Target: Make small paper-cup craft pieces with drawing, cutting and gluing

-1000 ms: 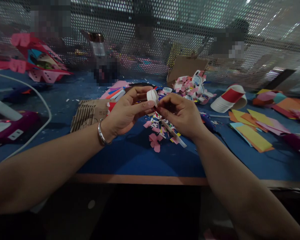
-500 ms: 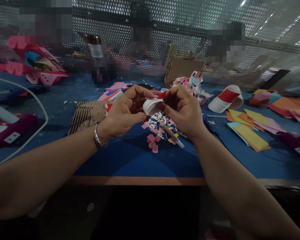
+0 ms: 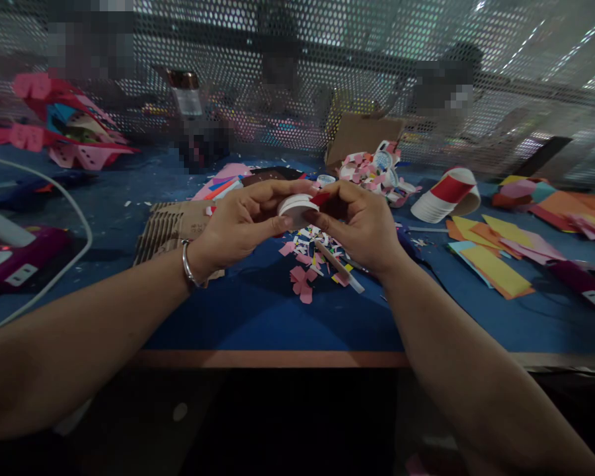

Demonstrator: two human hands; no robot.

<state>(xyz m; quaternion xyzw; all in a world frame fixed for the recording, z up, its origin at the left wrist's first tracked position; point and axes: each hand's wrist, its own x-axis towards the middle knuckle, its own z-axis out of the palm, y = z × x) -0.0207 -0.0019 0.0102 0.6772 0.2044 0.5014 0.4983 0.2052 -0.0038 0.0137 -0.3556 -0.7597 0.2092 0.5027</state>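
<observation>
Above the table, a small white round piece [image 3: 298, 210], like a cut-off paper cup bottom, is held between both hands. My left hand [image 3: 245, 225] pinches its left side, with the thumb on the near edge and the fingers over the top. My right hand [image 3: 359, 225] grips the right side, where a red bit of paper [image 3: 320, 198] sticks up by the fingertips. Whether the red bit is attached to the white piece I cannot tell. Below the hands lies a heap of paper scraps [image 3: 322, 251], with pink cut-outs [image 3: 302, 284] at its near side.
Corrugated cardboard [image 3: 168, 225] lies left. A purple device [image 3: 24, 258] and a white cable [image 3: 86, 225] are farther left. At right are a red-and-white paper cup piece [image 3: 449, 195] and coloured paper sheets [image 3: 500, 268]. Behind stands a perforated metal screen [image 3: 307, 66].
The white piece has tilted, so its flat round face shows more towards me. Both hands have shifted slightly downward, still holding it.
</observation>
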